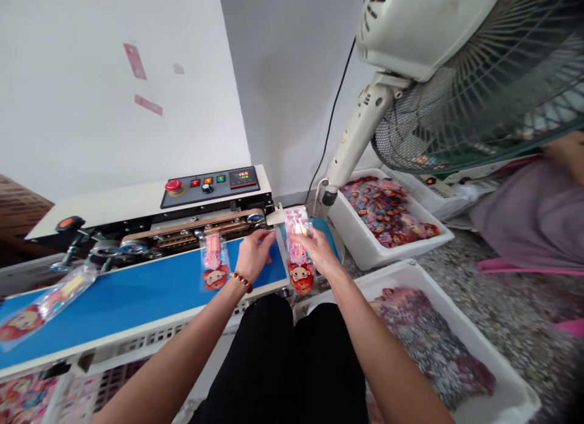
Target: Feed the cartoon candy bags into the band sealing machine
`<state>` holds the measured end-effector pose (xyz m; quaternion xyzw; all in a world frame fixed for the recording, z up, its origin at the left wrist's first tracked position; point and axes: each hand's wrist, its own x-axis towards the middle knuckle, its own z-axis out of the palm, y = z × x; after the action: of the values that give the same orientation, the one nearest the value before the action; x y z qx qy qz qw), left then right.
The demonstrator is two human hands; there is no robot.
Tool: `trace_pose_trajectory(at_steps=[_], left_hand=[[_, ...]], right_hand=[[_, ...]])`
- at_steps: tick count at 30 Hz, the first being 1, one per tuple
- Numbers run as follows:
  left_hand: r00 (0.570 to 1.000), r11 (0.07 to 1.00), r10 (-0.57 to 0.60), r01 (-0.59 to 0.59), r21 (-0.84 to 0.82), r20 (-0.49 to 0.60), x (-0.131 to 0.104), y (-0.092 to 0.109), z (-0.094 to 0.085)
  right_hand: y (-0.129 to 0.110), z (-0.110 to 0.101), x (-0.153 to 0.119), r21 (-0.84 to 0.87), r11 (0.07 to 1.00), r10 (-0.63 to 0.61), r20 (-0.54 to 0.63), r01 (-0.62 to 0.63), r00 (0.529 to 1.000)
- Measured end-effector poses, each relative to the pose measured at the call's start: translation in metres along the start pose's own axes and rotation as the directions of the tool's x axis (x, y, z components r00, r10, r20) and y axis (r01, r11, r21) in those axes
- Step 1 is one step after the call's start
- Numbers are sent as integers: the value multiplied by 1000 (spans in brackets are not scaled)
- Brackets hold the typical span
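My right hand [319, 250] grips a clear plastic packet [301, 278] by its upper part. Pink striped pieces and a cartoon face with red hair show through the film. Loosely curled and with nothing in it, my left hand [256, 253] hovers over the right end of the blue conveyor belt [168, 293]. A similar packet [214, 260] hangs just left of that hand, its top edge at the brown band of the sealing machine [219, 193]. Further left, another packet [50, 305] lies slanted on the belt.
White bins [438, 232] of packets stand on the speckled floor at right, one [506, 357] close by my right arm. A large fan [474, 89] leans over from the upper right. At the right edge, part of another person [524, 211] shows.
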<state>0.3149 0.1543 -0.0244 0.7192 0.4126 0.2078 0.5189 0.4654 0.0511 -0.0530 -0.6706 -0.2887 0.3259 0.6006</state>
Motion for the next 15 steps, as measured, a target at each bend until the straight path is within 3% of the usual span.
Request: trace_pose_trajectory(at_steps=[3,6,11,15], left_hand=[[995,978,-72,85,-191,74,12,11,23],[984,946,-134,162,-282,115,16,15,30],[976,940,-217,218,-261,33,20,12,28],[944,926,-330,319,-201,-23,29,6,23]], right_hand=[[-3,-3,-2,-12,1000,21,-1,-21,1000],[-4,-5,-2,-76,997,-13,-45,9,999],[-6,-7,1,-229,972,-83,-122,53,989],[-10,-15,2,-281,959,-89,-208,27,974]])
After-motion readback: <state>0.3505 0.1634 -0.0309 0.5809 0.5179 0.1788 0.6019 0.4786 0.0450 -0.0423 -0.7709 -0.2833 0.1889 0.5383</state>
